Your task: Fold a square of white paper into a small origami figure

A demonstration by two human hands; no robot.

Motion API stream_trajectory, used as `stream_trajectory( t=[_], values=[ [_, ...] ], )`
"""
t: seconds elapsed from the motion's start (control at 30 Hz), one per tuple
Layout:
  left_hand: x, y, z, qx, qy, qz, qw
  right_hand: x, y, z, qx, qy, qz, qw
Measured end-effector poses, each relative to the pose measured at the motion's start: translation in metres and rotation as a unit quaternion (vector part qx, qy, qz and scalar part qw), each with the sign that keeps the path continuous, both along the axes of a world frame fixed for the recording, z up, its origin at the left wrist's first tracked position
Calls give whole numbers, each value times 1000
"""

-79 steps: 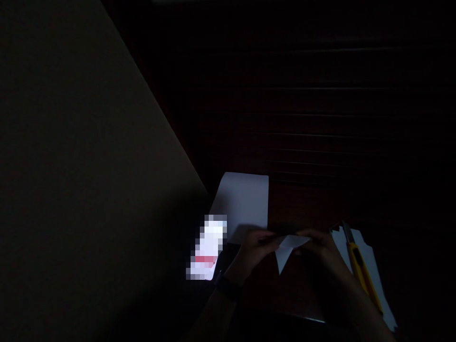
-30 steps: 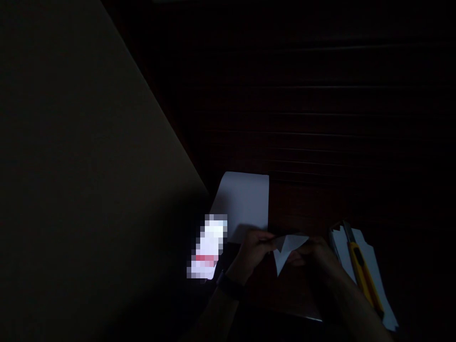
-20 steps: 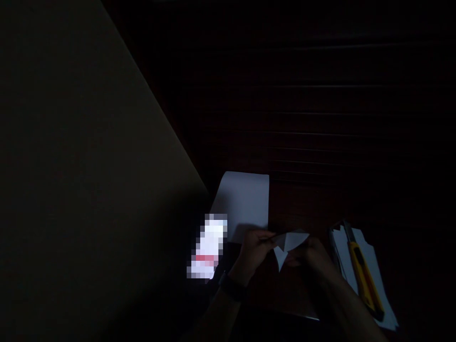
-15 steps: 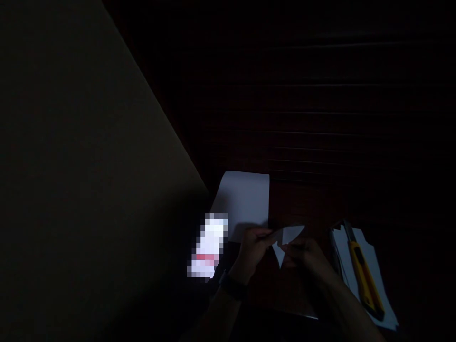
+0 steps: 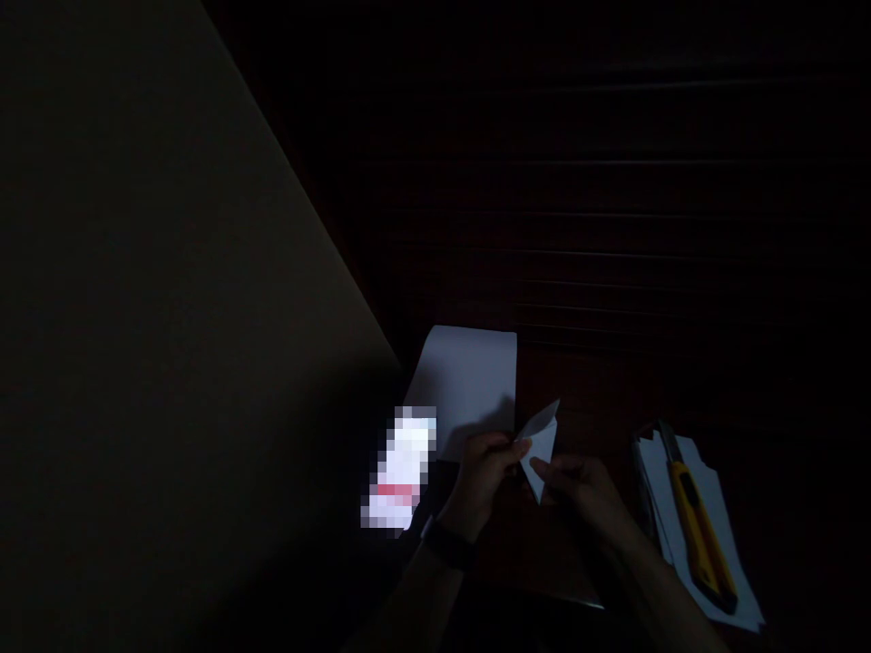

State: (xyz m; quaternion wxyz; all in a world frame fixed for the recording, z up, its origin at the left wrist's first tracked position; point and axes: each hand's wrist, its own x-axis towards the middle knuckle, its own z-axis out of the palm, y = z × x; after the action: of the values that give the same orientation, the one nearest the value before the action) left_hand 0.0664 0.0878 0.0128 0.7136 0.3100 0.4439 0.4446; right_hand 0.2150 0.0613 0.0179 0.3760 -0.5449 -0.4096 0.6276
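A small folded piece of white paper [image 5: 541, 446] is held up between both hands, with one corner pointing up and right and a narrow tip pointing down. My left hand [image 5: 486, 467], with a dark band on its wrist, pinches the paper's left edge between thumb and fingers. From the right, my right hand [image 5: 578, 482] pinches its lower right side, the thumb lying on the front face. The fingers behind the paper are hidden. Just beyond my left hand lies a larger white sheet [image 5: 473, 376], partly in shadow.
A bright, pixelated screen [image 5: 401, 467] stands left of my left hand. On the right, a yellow utility knife [image 5: 700, 535] rests on white papers [image 5: 735, 571]. A plain wall [image 5: 170, 272] rises at left, and dark ridged panelling [image 5: 599, 213] at the back. The dark wooden table [image 5: 531, 562] is dimly lit.
The folded paper has turned and closed up: its upper flap pointed right before and points more upward now. My right thumb has come onto its front face.
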Motion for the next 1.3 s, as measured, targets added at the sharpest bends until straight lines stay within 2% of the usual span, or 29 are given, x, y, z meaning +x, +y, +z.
stream_trajectory(
  t=[0.1,0.2,0.4,0.57,0.77,0.97,1.17,1.3],
  values=[
    [0,0,2,15,5,4,1000,-1,-1,-1,-15,41,29,999],
    [2,-2,5,28,1,24,999,0,0,-4,4,20,29,999],
    [5,-6,1,10,28,-38,999,3,1,-10,31,-14,32,999],
    [5,-5,-7,26,69,24,997,2,1,-4,-1,4,58,998],
    [3,-3,-2,29,78,39,996,2,2,-4,-1,-25,59,998],
    [3,-4,-2,27,78,77,994,3,2,-9,48,-82,57,994],
    [5,-4,-9,56,81,95,991,3,2,-2,105,-178,86,975],
    [5,-4,-8,50,81,96,991,1,1,-1,125,-210,93,965]
  ],
)
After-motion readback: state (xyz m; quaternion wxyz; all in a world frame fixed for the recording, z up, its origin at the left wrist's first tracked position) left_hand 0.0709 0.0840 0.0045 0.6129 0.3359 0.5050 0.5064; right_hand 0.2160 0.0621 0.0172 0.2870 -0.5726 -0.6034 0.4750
